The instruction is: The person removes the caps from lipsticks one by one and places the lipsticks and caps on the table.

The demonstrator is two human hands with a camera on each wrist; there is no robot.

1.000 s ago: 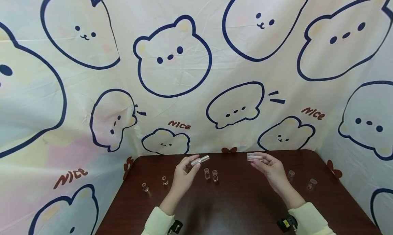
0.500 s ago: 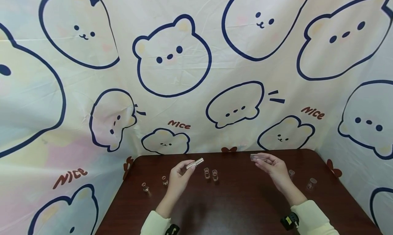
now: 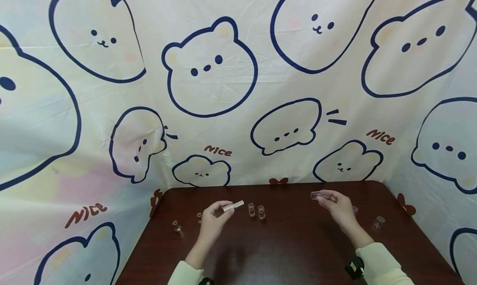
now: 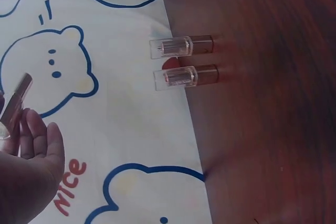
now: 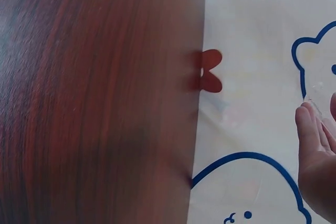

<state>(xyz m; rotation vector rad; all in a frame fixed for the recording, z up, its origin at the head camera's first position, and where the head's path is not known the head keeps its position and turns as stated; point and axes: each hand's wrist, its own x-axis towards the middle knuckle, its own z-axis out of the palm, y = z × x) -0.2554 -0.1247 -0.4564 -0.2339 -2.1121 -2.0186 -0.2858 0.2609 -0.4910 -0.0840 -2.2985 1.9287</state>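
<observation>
Behind everything, a pale cloth [image 3: 261, 86] with outlined bear faces; in front, a dark red-brown table [image 3: 287, 243]. Above the table, a left hand [image 3: 213, 223] and a right hand [image 3: 340, 212], well apart, with a wider gap than a second ago: both slightly lower, each farther out to its own side. In the left hand, pinched between thumb and fingers, a slim metallic tube [image 3: 233, 206]; in the right hand, likewise pinched, a clear cap [image 3: 316, 195]. Hence, apparently, cap clean off tube, with neither piece yet on the table. Between the hands, upright side by side, two capped tubes [image 3: 261, 213]; toward the left edge, two uncapped tubes [image 3: 177, 226], one partly behind the left hand; toward the right edge, smallest, two loose caps [image 3: 379, 223], one partly behind the right hand.
</observation>
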